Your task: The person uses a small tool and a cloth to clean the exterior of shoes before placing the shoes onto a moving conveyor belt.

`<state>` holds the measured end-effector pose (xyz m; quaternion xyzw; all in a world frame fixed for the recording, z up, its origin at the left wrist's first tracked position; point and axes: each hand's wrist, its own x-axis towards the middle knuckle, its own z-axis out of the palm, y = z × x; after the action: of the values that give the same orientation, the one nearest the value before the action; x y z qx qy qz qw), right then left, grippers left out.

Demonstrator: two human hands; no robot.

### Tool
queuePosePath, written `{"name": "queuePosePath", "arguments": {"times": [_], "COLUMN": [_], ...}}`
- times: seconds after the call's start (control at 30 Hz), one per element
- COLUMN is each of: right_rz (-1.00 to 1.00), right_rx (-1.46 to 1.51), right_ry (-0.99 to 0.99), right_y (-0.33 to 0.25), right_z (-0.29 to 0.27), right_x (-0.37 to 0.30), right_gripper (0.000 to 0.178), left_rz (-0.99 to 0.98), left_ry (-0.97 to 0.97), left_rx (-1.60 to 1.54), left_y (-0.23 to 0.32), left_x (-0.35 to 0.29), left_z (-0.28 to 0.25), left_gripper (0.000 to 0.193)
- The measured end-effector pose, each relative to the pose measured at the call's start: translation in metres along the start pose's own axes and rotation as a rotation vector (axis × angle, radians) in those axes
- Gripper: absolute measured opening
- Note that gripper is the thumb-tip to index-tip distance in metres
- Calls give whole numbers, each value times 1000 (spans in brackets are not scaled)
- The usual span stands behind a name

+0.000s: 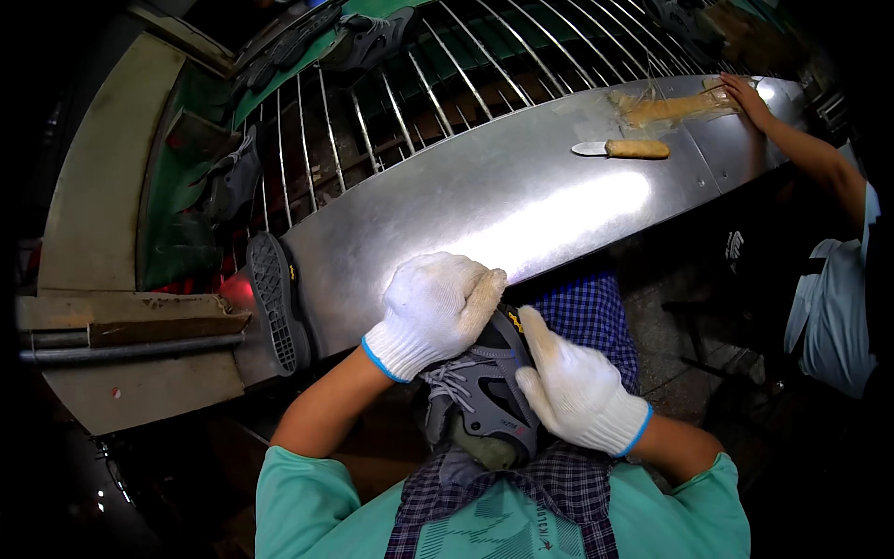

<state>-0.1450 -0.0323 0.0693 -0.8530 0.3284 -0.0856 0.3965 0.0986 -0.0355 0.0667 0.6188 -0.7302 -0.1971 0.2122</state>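
A grey lace-up shoe (494, 387) with a dark sole and a yellow mark on its side is held close to my body. Both my hands wear white knit gloves with blue cuffs. My left hand (436, 306) is closed over the shoe's far end, its fingers curled, and hides that part. On the shoe's right side lies my right hand (582, 389), gripping it with the thumb and fingers against the sole edge. A dark grey shoe sole (277, 303), treaded face showing, rests at the left end of the metal bench (372, 214).
A knife (622, 149) with a wooden handle lies on the bench near brown tape (666, 107). Metal rods (447, 70) form a rack beyond, with grey shoes (372, 37) at the far left. Another person's hand (745, 98) touches the bench at the right.
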Motion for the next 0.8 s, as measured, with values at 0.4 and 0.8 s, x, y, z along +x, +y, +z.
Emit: {"name": "queuePosePath", "arguments": {"times": [0.4, 0.8], "right_rz": [-560, -286], "right_rx": [-21, -150], "right_ry": [185, -222], "right_y": [89, 22], "right_z": [22, -16], "right_x": [-5, -12], "right_gripper": [62, 58], "left_rz": [136, 71], "left_ry": [113, 105], "left_rx": [-100, -69], "left_y": [-9, -10], "left_x": [-11, -12], "left_z": [4, 8], "left_gripper": [22, 21]}}
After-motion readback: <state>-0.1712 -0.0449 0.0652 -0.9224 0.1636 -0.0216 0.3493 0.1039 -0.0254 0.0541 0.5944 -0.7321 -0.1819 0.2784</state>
